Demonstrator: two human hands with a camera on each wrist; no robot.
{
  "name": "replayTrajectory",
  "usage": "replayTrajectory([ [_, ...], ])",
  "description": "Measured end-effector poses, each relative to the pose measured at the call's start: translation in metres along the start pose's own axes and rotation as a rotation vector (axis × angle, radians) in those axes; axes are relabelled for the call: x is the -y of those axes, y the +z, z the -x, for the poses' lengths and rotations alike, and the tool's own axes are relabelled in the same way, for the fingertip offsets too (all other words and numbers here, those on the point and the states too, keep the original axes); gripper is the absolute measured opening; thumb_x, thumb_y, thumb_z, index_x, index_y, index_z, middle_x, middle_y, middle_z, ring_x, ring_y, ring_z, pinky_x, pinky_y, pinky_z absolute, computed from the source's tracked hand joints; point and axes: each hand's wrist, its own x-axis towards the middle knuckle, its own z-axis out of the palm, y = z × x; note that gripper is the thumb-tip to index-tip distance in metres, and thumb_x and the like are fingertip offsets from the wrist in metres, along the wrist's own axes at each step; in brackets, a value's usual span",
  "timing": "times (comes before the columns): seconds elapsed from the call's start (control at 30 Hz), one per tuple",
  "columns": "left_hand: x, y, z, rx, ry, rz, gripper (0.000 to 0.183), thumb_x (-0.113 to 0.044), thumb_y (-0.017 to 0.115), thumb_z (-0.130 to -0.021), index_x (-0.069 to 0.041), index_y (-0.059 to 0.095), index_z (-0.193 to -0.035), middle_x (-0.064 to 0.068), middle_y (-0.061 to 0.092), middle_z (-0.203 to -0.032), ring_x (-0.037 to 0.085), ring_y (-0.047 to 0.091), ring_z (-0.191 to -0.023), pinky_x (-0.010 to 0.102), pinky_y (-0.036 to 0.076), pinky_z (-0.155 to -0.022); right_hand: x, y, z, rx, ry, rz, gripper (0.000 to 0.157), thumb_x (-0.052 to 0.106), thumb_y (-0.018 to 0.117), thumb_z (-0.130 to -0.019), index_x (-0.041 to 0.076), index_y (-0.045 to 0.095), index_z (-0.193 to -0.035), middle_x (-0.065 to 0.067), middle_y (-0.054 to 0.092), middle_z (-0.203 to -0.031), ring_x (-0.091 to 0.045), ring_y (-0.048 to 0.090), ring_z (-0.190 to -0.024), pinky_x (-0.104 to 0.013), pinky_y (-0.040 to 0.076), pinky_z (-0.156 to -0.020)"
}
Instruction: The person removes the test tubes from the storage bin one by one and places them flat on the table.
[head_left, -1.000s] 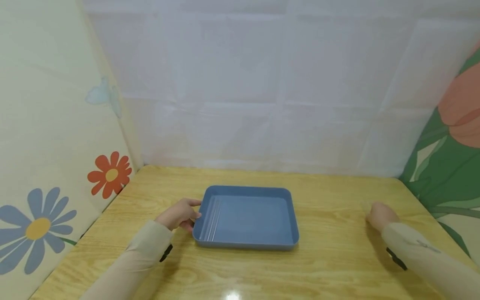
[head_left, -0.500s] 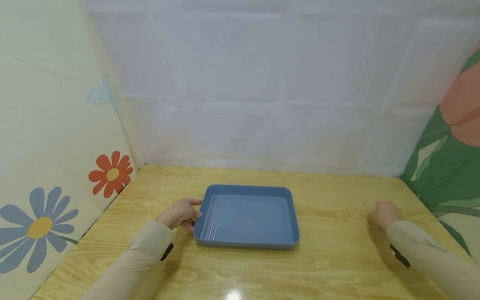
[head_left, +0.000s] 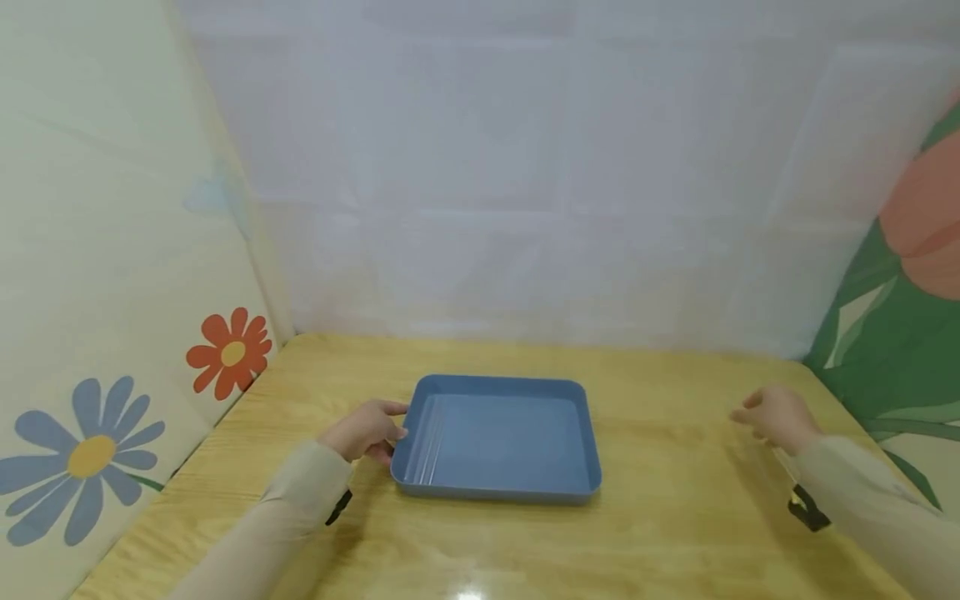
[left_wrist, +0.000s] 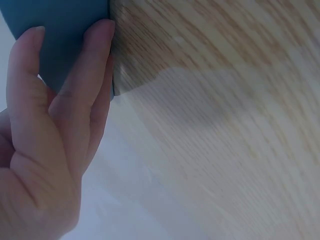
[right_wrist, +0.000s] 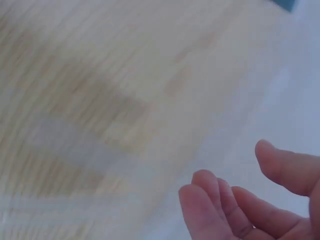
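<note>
A shallow blue rectangular tray (head_left: 517, 442) lies on the wooden table. Several clear, thin strips (head_left: 429, 450) run lengthwise inside its left end; their exact kind is hard to make out. My left hand (head_left: 363, 433) touches the tray's left side. Seen from the left wrist, fairly straight fingers (left_wrist: 80, 75) lie against the blue wall (left_wrist: 62, 42). Off to the right of the tray, my right hand (head_left: 780, 417) is over the table, thumb apart from loosely bent fingers (right_wrist: 205, 205), nothing seen between them. Near it, a faint transparent strip (right_wrist: 65, 202) crosses the wood, blurred.
The wooden table (head_left: 480, 546) reaches back to a white sheet (head_left: 480, 208). Flower-printed panels stand at both sides, one on the left (head_left: 90, 250) and one on the right (head_left: 892, 350). A tray corner (right_wrist: 286, 4) shows in the right wrist view.
My right hand, earlier closed with a faint clear thing at its fingertips, has risen slightly and its thumb and fingers have parted. The left hand stays at the tray, which has not moved.
</note>
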Motion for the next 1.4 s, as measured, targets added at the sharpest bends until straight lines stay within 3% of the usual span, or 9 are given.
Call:
replayTrajectory([
  [0.13,0.001,0.002,-0.001,-0.004,0.012,-0.005,0.054,0.008,0.052,-0.095,0.010,0.034,-0.145,0.023,0.066,-0.105,0.022,0.065,-0.062,0.027,0.055,-0.049,0.017,0.000,0.003,0.095,0.028,-0.171,0.053,0.017,0.056,-0.098,-0.028,0.040,-0.122,-0.042,0.055,-0.110,-0.036,0.066,-0.083,-0.041,0.058,-0.068],
  [0.3,0.001,0.002,-0.002,-0.024,0.001,-0.012,0.053,0.007,0.053,-0.095,0.009,0.036,-0.145,0.019,0.067,-0.101,0.020,0.063,-0.058,0.026,0.053,-0.046,0.040,0.005,0.003,0.206,0.031,-0.283,0.059,0.021,0.050,-0.102,-0.025,0.033,-0.133,-0.042,0.051,-0.120,-0.043,0.062,-0.100,-0.044,0.058,-0.077],
  [0.57,0.001,0.003,-0.002,-0.001,0.009,0.006,0.052,0.008,0.052,-0.095,0.009,0.036,-0.145,0.018,0.068,-0.099,0.020,0.064,-0.057,0.026,0.054,-0.047,0.069,0.017,0.004,0.232,0.029,-0.448,0.059,0.022,0.049,-0.103,-0.022,0.031,-0.138,-0.038,0.050,-0.128,-0.039,0.060,-0.106,-0.043,0.057,-0.081],
  [0.97,0.005,0.006,0.001,-0.042,-0.014,-0.004,0.051,0.007,0.054,-0.094,0.008,0.040,-0.143,0.017,0.068,-0.101,0.018,0.060,-0.052,0.026,0.052,-0.045,0.121,0.043,0.003,0.272,0.010,-0.564,0.056,0.018,0.056,-0.099,-0.019,0.036,-0.136,-0.025,0.059,-0.115,-0.021,0.063,-0.089,-0.041,0.058,-0.078],
  [1.17,0.003,0.005,0.001,-0.057,-0.018,-0.011,0.051,0.008,0.053,-0.094,0.010,0.038,-0.143,0.018,0.067,-0.100,0.021,0.064,-0.059,0.023,0.051,-0.043,0.147,0.060,-0.001,0.288,0.027,-0.598,0.052,0.017,0.057,-0.098,-0.016,0.040,-0.135,-0.026,0.057,-0.113,-0.022,0.063,-0.085,-0.040,0.058,-0.072],
  [1.4,0.002,0.005,0.002,-0.032,0.004,-0.006,0.052,0.009,0.052,-0.094,0.012,0.037,-0.143,0.018,0.068,-0.100,0.023,0.065,-0.060,0.025,0.052,-0.045,0.176,0.078,-0.004,0.305,0.046,-0.602,0.043,0.014,0.063,-0.094,-0.010,0.050,-0.126,-0.014,0.061,-0.093,-0.021,0.062,-0.075,-0.036,0.058,-0.061],
])
